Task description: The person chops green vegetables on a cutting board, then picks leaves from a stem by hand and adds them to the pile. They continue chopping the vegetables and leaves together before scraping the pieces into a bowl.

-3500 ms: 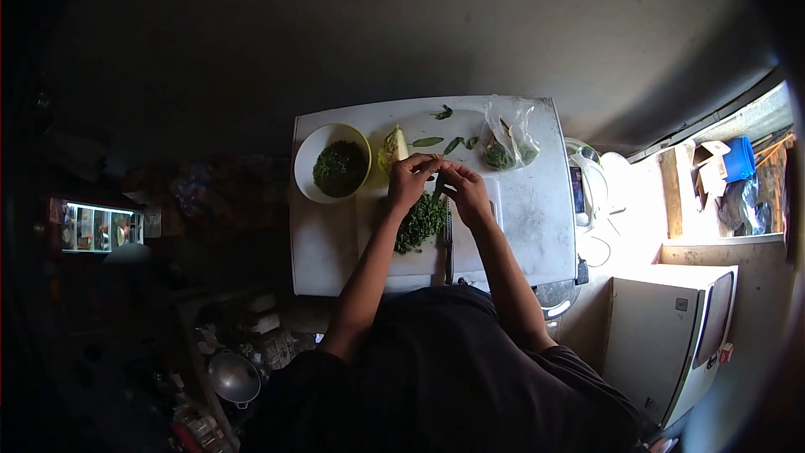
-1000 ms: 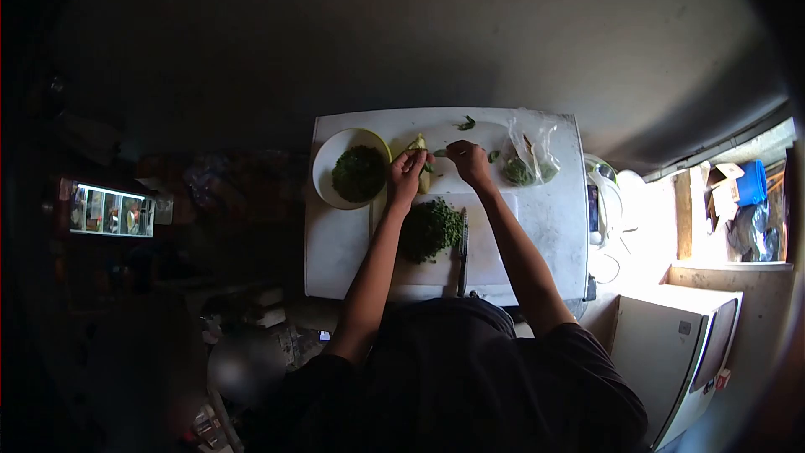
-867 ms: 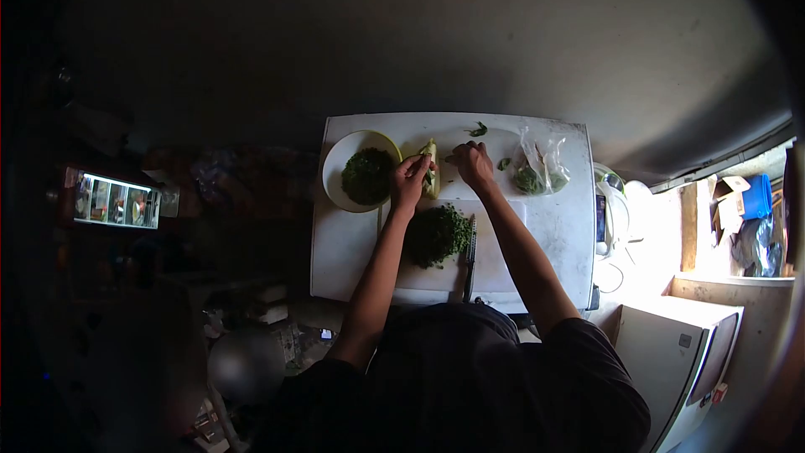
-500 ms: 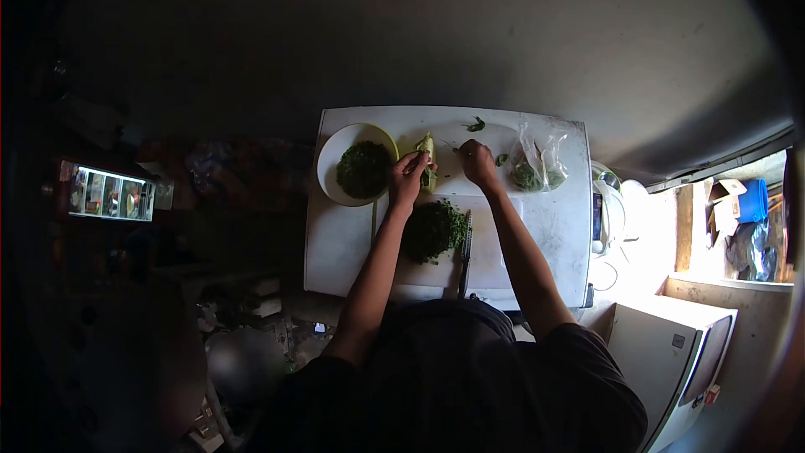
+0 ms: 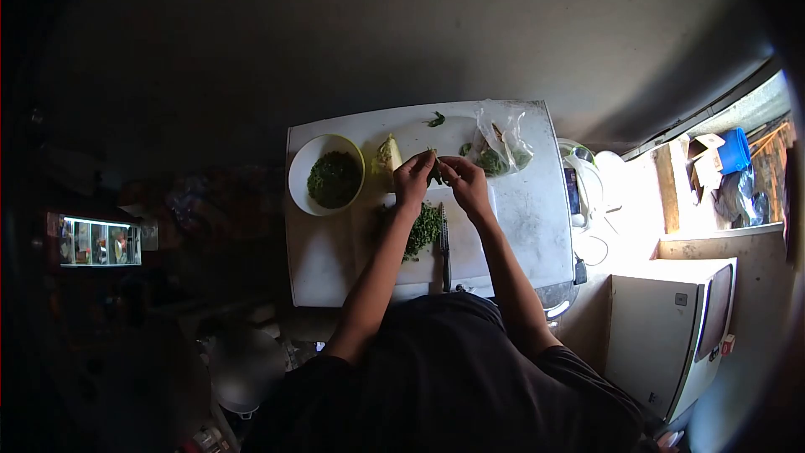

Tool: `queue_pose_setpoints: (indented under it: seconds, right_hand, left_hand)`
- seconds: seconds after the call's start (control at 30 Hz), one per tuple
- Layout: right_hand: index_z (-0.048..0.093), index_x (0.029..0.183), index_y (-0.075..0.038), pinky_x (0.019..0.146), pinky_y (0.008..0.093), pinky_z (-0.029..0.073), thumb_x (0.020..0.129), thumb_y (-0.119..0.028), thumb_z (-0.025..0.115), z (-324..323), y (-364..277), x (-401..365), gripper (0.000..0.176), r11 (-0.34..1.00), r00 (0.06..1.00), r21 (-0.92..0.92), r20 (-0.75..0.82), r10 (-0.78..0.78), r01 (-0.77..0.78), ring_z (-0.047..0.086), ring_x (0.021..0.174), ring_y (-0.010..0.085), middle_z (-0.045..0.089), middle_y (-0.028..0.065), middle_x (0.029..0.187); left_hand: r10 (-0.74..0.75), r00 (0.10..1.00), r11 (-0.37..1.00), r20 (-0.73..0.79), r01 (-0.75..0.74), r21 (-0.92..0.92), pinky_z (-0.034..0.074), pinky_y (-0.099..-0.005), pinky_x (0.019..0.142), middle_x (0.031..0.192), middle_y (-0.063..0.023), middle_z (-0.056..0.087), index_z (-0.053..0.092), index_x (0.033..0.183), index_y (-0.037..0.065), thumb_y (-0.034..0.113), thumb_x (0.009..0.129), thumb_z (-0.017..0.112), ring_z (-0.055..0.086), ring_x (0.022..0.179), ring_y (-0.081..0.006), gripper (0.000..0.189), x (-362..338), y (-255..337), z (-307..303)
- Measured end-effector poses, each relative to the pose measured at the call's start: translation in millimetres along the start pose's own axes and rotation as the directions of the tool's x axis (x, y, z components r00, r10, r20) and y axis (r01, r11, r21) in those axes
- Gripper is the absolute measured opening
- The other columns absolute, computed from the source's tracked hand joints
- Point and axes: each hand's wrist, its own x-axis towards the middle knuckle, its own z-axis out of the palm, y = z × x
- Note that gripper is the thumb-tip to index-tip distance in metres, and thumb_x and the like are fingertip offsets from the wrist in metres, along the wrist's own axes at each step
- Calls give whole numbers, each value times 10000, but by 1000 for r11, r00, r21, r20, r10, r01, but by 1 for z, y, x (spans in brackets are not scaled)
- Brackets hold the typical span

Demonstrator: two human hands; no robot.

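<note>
My left hand [image 5: 412, 179] and my right hand [image 5: 466, 184] meet above the cutting board [image 5: 480, 253]. Both have their fingers pinched on a small sprig of green leaves [image 5: 434, 174], partly hidden by the fingers. Below them a heap of chopped greens [image 5: 425, 232] lies on the board. Right of the heap rests a knife [image 5: 445, 252] with a dark handle, pointing away from me. A pale wedge, apparently cabbage [image 5: 386, 157], sits just left of my left hand. Farther left stands a white bowl [image 5: 298, 174] holding finely cut greens [image 5: 334, 180].
A clear plastic bag [image 5: 513, 136] with leaves inside lies at the table's back right. One loose leafy sprig [image 5: 435, 120] is near the back edge. The wall rises right behind the white table [image 5: 528, 231]. A white fridge-like cabinet [image 5: 646, 335] stands at the right.
My right hand has come left to meet my left hand at the leaves. The view has shifted, so the table appears farther left. Bowl, knife and bag look unmoved on the table.
</note>
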Motion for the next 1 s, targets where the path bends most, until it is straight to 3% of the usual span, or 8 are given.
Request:
queue_pose_setpoints:
  seconds: [0.03, 0.2, 0.47, 0.53, 0.77, 0.87, 0.97, 1.0]
  right_hand:
    - [714, 1086, 32, 783, 303, 538, 931, -187, 677, 0, -2, -2, 271, 998, 999, -46, -9, -47, 46, 698, 845, 162, 744, 131, 945]
    - [734, 1032, 24, 771, 314, 551, 902, -171, 683, -1, -12, -12, 239, 984, 998, -168, -32, -61, 55, 718, 827, 184, 749, 135, 921]
    - [726, 1048, 25, 697, 297, 538, 891, -178, 700, -12, 18, 2, 258, 930, 982, -318, 92, -162, 184, 684, 749, 141, 738, 120, 846]
    - [722, 1053, 23, 683, 297, 530, 902, -204, 701, -22, 17, 6, 274, 920, 975, -364, 209, -70, 144, 676, 751, 134, 740, 108, 864]
    - [709, 1107, 10, 679, 294, 528, 919, -238, 694, -49, 52, 65, 311, 954, 978, -295, 171, 115, -61, 667, 761, 123, 726, 71, 873]
    - [697, 1127, 13, 764, 344, 543, 890, -144, 661, -52, 74, 103, 286, 912, 989, -410, 137, 55, 6, 692, 851, 209, 733, 126, 935]
    - [694, 1116, 20, 859, 390, 531, 855, -101, 624, -49, 98, 123, 296, 895, 996, -436, 59, -74, 92, 690, 971, 321, 724, 200, 980]
    - [698, 1094, 24, 866, 395, 529, 857, -103, 616, -48, 98, 127, 281, 865, 995, -494, -1, -98, 85, 692, 958, 333, 717, 214, 998]
  left_hand:
    - [-2, 1000, 1000, -4, 2, -29, 485, -242, 840, 1008, -5, 723, 733, 1098, 14, 255, 931, 737, 623, 917, -72, 293, -1, -2, -1]
    - [-1, 1000, 997, 30, 3, -73, 481, -235, 858, 1012, -8, 728, 734, 1102, 11, 267, 928, 739, 622, 919, -70, 309, -6, -2, -5]
    - [19, 995, 985, 102, -36, 170, 483, -239, 849, 940, 1, 722, 727, 1067, 37, 263, 959, 699, 625, 900, -70, 252, 5, -18, -6]
    - [39, 995, 994, 97, -48, 97, 484, -244, 847, 931, -3, 720, 713, 1068, 38, 261, 967, 687, 628, 897, -75, 247, 7, -18, -2]
    - [46, 998, 999, 53, -47, 24, 498, -264, 779, 850, -28, 702, 665, 994, 32, 218, 990, 641, 652, 804, -106, 187, 43, -30, 5]
    - [99, 995, 944, -25, -85, 319, 508, -283, 625, 754, -48, 691, 652, 886, 2, 180, 974, 629, 668, 630, -142, 200, 72, -28, 6]
    - [77, 996, 846, -49, -39, 531, 510, -303, 614, 707, -70, 687, 660, 841, 11, 160, 945, 645, 689, 635, -151, 182, 102, -19, 10]
    - [150, 987, 788, -52, -88, 609, 526, -355, 639, 719, -119, 699, 686, 841, 31, 137, 906, 669, 712, 681, -240, 126, 118, -30, 6]
